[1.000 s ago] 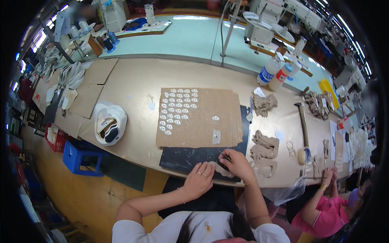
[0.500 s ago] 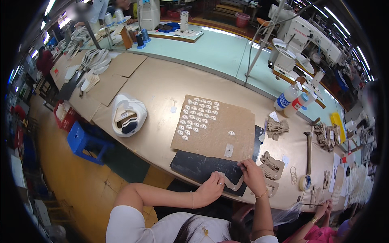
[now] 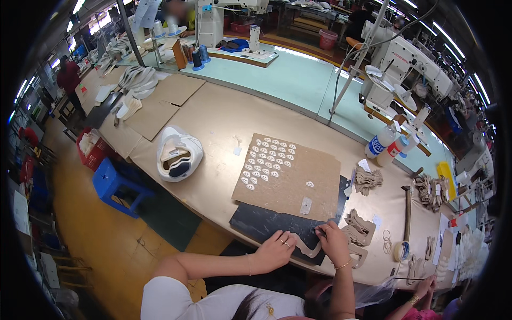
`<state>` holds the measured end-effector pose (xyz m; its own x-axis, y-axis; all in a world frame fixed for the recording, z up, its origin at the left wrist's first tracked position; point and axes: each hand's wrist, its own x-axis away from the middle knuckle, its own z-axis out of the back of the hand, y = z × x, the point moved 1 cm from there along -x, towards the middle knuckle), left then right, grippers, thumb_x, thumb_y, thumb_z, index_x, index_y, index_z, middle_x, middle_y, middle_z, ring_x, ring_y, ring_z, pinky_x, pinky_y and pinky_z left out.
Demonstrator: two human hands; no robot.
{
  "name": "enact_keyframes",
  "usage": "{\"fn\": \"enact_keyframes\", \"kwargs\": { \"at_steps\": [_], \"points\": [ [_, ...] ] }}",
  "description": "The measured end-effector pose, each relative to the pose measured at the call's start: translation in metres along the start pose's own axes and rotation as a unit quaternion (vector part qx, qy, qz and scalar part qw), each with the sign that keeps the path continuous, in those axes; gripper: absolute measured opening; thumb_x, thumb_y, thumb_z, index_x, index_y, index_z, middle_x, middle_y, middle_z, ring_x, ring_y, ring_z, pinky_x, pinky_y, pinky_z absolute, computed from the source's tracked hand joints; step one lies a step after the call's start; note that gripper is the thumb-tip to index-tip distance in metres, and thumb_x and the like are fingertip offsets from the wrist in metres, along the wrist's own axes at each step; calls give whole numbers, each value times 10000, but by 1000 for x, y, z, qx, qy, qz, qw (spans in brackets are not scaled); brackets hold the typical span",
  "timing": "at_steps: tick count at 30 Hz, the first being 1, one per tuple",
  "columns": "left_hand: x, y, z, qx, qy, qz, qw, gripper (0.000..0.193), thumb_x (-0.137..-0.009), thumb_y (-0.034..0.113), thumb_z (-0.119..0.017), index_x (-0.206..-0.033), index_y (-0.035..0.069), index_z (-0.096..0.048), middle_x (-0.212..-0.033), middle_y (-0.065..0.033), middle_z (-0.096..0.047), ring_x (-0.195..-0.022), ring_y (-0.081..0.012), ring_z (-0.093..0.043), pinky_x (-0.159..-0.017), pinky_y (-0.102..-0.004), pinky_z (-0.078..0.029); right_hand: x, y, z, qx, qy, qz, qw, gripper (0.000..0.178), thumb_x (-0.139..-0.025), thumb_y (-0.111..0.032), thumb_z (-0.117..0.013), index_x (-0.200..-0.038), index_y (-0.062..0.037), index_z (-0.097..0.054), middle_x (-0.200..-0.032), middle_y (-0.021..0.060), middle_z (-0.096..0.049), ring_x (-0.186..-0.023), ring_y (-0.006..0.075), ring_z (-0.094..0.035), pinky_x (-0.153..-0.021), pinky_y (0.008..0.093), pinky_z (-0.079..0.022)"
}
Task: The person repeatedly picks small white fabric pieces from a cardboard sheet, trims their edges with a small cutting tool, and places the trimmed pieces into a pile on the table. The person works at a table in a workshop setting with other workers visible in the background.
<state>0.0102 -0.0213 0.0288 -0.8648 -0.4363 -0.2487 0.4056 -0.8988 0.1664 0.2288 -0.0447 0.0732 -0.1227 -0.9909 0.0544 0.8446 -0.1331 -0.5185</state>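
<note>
My left hand (image 3: 276, 252) and my right hand (image 3: 333, 242) pinch the two ends of a curved beige shoe-upper piece (image 3: 308, 250). It hangs bowed between them over the front edge of a black board (image 3: 261, 218). The fingertips partly cover its ends. Just beyond lies a brown cardboard sheet (image 3: 320, 165), overlapping the board. Small white eyelet-like patches (image 3: 264, 156) sit in rows on its left part, with a single patch (image 3: 310, 184) apart at the right. A small clear plate (image 3: 305, 205) rests near the sheet's front edge. Stacked beige pieces (image 3: 357, 230) lie right of my right hand.
A white shoe (image 3: 180, 153) stands left of the cardboard. To the right are a hammer (image 3: 408, 213), a tape roll (image 3: 401, 250), rubber bands (image 3: 387, 242) and bottles (image 3: 380, 140). Another person's hands (image 3: 424, 288) work at lower right. A blue stool (image 3: 118, 186) stands left of the table.
The view has shifted slightly, so the table things appear a little lower and to the right. Both hands keep hold of the beige piece, and my left fingers lie flatter along it.
</note>
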Motion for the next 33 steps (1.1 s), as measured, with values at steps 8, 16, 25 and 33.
{"fn": "enact_keyframes", "kwargs": {
  "at_steps": [8,16,25,33],
  "points": [
    [5,-22,12,133,-18,-3,991,664,-877,319,-705,-1402,-14,-471,-1456,-198,-436,-1336,-350,-436,-1114,-454,-360,-3,2,3,-14,-69,-32,997,378,-819,-340,-791,-1044,-49,-702,-945,144,-721,-880,332,-702,-763,410,-544],
    [13,-13,0,76,-51,-23,996,664,-887,297,-666,-1435,-19,-464,-1488,-176,-436,-1372,-350,-412,-1127,-460,-353,4,1,5,4,-98,-6,995,468,-763,-353,-827,-1101,-66,-678,-986,123,-728,-883,313,-709,-752,387,-548],
    [15,-18,1,38,-37,-41,998,674,-871,318,-675,-1444,23,-476,-1463,-133,-490,-1342,-308,-460,-1103,-447,-376,16,0,5,14,-157,34,987,335,-833,-300,-763,-1089,-109,-662,-987,99,-715,-908,306,-699,-747,400,-551],
    [7,-18,-1,104,-1,-16,994,646,-841,328,-724,-1396,68,-522,-1363,-106,-519,-1282,-299,-463,-1044,-447,-374,22,-2,17,6,-157,19,987,354,-833,-324,-772,-1095,-109,-670,-988,85,-624,-875,312,-675,-740,411,-545]
  ]
}}
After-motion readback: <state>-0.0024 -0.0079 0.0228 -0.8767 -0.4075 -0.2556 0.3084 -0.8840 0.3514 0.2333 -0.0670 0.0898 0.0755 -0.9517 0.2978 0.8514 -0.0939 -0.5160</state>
